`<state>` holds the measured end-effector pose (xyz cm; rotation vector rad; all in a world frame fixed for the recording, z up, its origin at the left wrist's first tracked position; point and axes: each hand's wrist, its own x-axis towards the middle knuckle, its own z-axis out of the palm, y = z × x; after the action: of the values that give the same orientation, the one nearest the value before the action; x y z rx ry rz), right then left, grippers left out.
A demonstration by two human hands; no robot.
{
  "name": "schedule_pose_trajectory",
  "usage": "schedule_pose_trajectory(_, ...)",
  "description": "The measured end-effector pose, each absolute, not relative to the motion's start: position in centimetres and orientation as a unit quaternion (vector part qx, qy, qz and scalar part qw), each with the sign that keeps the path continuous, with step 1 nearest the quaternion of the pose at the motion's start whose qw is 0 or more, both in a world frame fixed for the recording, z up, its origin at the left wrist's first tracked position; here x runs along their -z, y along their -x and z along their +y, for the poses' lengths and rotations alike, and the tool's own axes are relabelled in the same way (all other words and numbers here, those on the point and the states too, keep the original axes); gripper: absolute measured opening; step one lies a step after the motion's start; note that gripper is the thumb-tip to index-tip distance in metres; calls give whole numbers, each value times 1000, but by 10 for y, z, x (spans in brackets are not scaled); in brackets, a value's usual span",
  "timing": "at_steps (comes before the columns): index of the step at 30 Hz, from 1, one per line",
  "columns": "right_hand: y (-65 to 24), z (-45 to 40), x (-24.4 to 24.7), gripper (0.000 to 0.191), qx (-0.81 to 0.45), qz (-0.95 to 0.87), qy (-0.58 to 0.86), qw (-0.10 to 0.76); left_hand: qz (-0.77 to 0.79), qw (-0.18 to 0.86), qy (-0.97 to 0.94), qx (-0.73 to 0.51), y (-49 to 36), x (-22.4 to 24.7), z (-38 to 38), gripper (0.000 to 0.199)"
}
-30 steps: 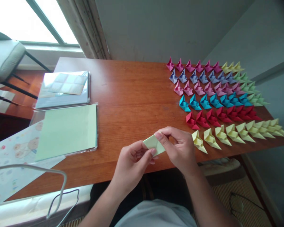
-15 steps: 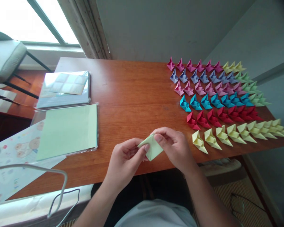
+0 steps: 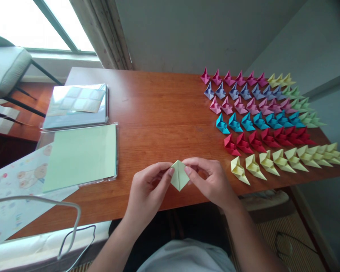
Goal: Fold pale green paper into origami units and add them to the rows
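A small pale green folded paper [image 3: 179, 176], diamond-shaped with a crease down its middle, is held up near the table's front edge. My left hand [image 3: 150, 185] pinches its left corner between thumb and fingers. On the opposite corner, my right hand [image 3: 208, 181] has a similar pinch. Parts of the fingers behind the paper are hidden. The nearest folded piece to my right hand is a pale yellow origami boat [image 3: 239, 170] at the front of a row on the table.
Rows of red [image 3: 231, 145], blue [image 3: 222, 124], pink and purple origami fill the wooden table's [image 3: 158, 113] right side. Light green paper sheets [image 3: 82, 156] lie at left, below a clear-wrapped pack [image 3: 73, 119]. A white cable or tube [image 3: 45, 199] arches over the front-left corner.
The folded paper has turned from a slant to an upright diamond facing me. My right hand has shifted from its top edge to its right corner; both hands still pinch it.
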<state>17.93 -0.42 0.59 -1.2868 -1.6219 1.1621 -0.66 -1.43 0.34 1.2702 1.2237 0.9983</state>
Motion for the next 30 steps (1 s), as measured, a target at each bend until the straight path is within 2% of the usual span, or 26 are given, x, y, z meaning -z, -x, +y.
schedule_pose_trajectory(5, -180, 3, -4, 11, -387, -688, 489, 370, 518, 475, -606, -372, 9, -2, -13, 14)
schedule_pose_trajectory(7, -178, 6, -1, 12, -373, -697, 491, 367, 526, 402, -663, -349, 8, 1, -13, 14)
schedule_pose_trajectory(12, -174, 12, 11, 11, -294, -730, 512, 344, 549, 139, -776, -279, 4, 12, -13, 17)
schedule_pose_trajectory(16, -171, 12, 18, 11, -219, -761, 527, 308, 545, 48, -795, -261, 2, 16, -12, 26)
schedule_pose_trajectory(20, -169, 10, 23, 9, -159, -776, 536, 291, 474, 68, -842, -248, 5, 18, -10, 15)
schedule_pose_trajectory(23, -173, 6, 25, 11, -138, -789, 524, 290, 427, 98, -867, -237, 8, 19, -8, 16)
schedule_pose_trajectory(30, -189, -8, 18, 13, -180, -832, 466, 240, 399, 115, -883, -218, 15, 18, -5, 19)
